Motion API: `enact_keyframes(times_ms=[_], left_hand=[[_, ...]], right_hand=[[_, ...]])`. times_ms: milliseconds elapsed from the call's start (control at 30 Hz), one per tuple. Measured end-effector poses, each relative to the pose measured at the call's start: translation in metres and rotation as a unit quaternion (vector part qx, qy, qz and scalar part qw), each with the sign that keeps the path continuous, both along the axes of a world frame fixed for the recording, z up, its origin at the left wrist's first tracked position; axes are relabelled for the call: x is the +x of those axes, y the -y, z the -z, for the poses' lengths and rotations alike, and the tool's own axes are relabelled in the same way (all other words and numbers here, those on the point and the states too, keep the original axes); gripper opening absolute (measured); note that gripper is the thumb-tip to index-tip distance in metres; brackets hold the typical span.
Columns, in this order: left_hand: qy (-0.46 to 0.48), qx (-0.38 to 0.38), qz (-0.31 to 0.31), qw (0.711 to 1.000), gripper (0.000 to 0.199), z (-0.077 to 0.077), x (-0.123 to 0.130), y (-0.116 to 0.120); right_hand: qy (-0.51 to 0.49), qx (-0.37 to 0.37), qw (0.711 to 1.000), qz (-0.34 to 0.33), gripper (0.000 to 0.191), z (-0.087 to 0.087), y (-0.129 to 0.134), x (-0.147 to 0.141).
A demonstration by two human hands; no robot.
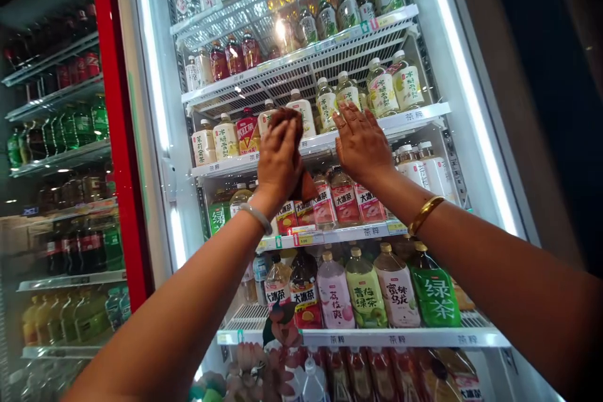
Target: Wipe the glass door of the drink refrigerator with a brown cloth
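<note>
My left hand (279, 160), with a grey bangle at the wrist, is closed around a crumpled brown cloth (304, 185) in front of the middle shelf of a lit drinks fridge. Part of the cloth hangs below the fingers on the right. To the right, my right hand (360, 138), with a gold bangle at the wrist, is stretched out with its palm toward the fridge front and holds nothing. Its fingertips overlap pear drink bottles (327, 103) in the view. Faint reflections suggest a glass door between the hands and the bottles.
Shelves hold rows of bottles, among them a green tea bottle (434, 292) and a pink bottle (335, 295) lower down. A red-edged fridge (120, 125) stands at the left. Flower shapes (254, 370) show at the bottom, perhaps reflected. A bright light strip (471, 88) runs down the right side.
</note>
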State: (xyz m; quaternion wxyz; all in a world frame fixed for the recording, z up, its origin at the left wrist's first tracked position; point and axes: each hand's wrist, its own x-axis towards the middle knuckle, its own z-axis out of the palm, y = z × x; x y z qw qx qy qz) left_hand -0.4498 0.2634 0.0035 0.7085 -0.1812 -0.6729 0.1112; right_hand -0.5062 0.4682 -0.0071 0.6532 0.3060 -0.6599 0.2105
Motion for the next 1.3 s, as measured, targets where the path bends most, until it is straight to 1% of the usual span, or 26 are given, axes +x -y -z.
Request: enact_keyframes(times_ms=[67, 100, 133, 200, 267, 300, 367, 400, 433, 500, 567, 600, 633, 700, 733, 800, 867, 900, 933, 1000, 1033, 1067, 1100, 1133, 1233, 1300], left_hand=[[-0.007, 0.087, -0.002, 0.996, 0.069, -0.008, -0.001, -0.002], [-0.01, 0.102, -0.006, 0.995, 0.068, -0.005, -0.002, -0.007], [-0.013, 0.091, -0.013, 0.996, 0.066, 0.002, -0.003, -0.014], [-0.006, 0.009, -0.028, 1.0, 0.058, 0.022, -0.004, -0.028], [0.017, -0.074, -0.041, 0.996, 0.054, 0.04, -0.003, -0.033], [0.033, -0.113, -0.047, 0.992, 0.053, 0.044, -0.001, -0.031], [0.061, -0.148, -0.06, 0.985, 0.053, 0.039, 0.005, -0.019], [0.067, -0.135, -0.065, 0.986, 0.054, 0.032, 0.008, -0.011], [0.068, -0.098, -0.07, 0.99, 0.055, 0.023, 0.011, -0.003], [0.047, 0.038, -0.077, 0.995, 0.059, 0.006, 0.012, 0.007], [0.022, 0.164, -0.078, 0.983, 0.063, -0.001, 0.008, 0.004], [0.016, 0.191, -0.076, 0.978, 0.064, 0.0, 0.006, -0.001], [0.015, 0.184, -0.073, 0.98, 0.064, 0.004, 0.003, -0.007], [0.035, 0.097, -0.078, 0.992, 0.061, 0.013, 0.003, -0.015], [0.047, 0.037, -0.085, 0.995, 0.06, 0.017, 0.005, -0.015], [0.083, -0.089, -0.105, 0.987, 0.058, 0.016, 0.015, -0.002], [0.111, -0.167, -0.119, 0.972, 0.057, 0.004, 0.028, 0.025], [0.113, -0.16, -0.122, 0.973, 0.057, -0.004, 0.033, 0.041], [0.096, -0.119, -0.123, 0.981, 0.059, -0.011, 0.036, 0.057], [0.046, 0.012, -0.107, 0.993, 0.063, -0.022, 0.037, 0.079], [0.022, 0.078, -0.091, 0.993, 0.066, -0.023, 0.035, 0.084], [0.004, 0.123, -0.073, 0.99, 0.068, -0.021, 0.031, 0.084], [-0.006, 0.14, -0.058, 0.988, 0.069, -0.017, 0.026, 0.081], [-0.006, 0.129, -0.05, 0.99, 0.069, -0.011, 0.02, 0.074], [0.004, 0.036, -0.055, 0.998, 0.065, 0.008, 0.007, 0.047], [0.01, -0.029, -0.065, 0.997, 0.06, 0.012, 0.006, 0.041]], right_hand=[[0.004, 0.0, 1.0, -0.002, 0.06, 0.0, 0.0, 0.001], [0.004, 0.002, 1.0, -0.002, 0.06, 0.0, 0.001, 0.001], [0.003, 0.008, 1.0, -0.001, 0.059, 0.001, 0.001, 0.002], [-0.005, 0.03, 1.0, 0.0, 0.058, 0.002, 0.001, 0.003], [-0.019, 0.058, 0.998, -0.002, 0.058, 0.003, 0.0, 0.003], [-0.027, 0.069, 0.997, -0.003, 0.058, 0.004, 0.0, 0.002], [-0.041, 0.077, 0.996, -0.003, 0.058, 0.005, -0.002, 0.001], [-0.046, 0.076, 0.996, -0.003, 0.058, 0.006, -0.002, 0.0], [-0.05, 0.073, 0.996, -0.004, 0.058, 0.006, -0.002, -0.001], [-0.059, 0.068, 0.996, -0.01, 0.058, 0.007, -0.002, -0.004], [-0.069, 0.064, 0.995, -0.017, 0.059, 0.008, -0.001, -0.006], [-0.075, 0.063, 0.995, -0.019, 0.059, 0.009, -0.001, -0.007], [-0.081, 0.062, 0.995, -0.019, 0.059, 0.009, 0.0, -0.007], [-0.089, 0.059, 0.994, -0.017, 0.06, 0.01, 0.001, -0.007], [-0.089, 0.059, 0.994, -0.016, 0.06, 0.011, 0.002, -0.006], [-0.082, 0.061, 0.995, -0.015, 0.06, 0.011, 0.002, -0.005], [-0.077, 0.057, 0.995, -0.012, 0.061, 0.012, 0.002, -0.005], [-0.077, 0.053, 0.996, -0.009, 0.062, 0.012, 0.002, -0.006], [-0.078, 0.05, 0.996, -0.005, 0.062, 0.012, 0.001, -0.007], [-0.082, 0.048, 0.996, -0.001, 0.064, 0.011, 0.001, -0.01], [-0.081, 0.048, 0.996, 0.0, 0.064, 0.011, 0.002, -0.01], [-0.079, 0.045, 0.996, 0.002, 0.064, 0.01, 0.005, -0.01], [-0.075, 0.04, 0.996, 0.003, 0.065, 0.01, 0.01, -0.009], [-0.07, 0.031, 0.997, 0.005, 0.065, 0.009, 0.017, -0.007], [-0.048, 0.013, 0.999, 0.006, 0.068, 0.004, 0.052, 0.006], [-0.039, 0.009, 0.999, -0.008, 0.065, 0.0, 0.079, 0.016]])
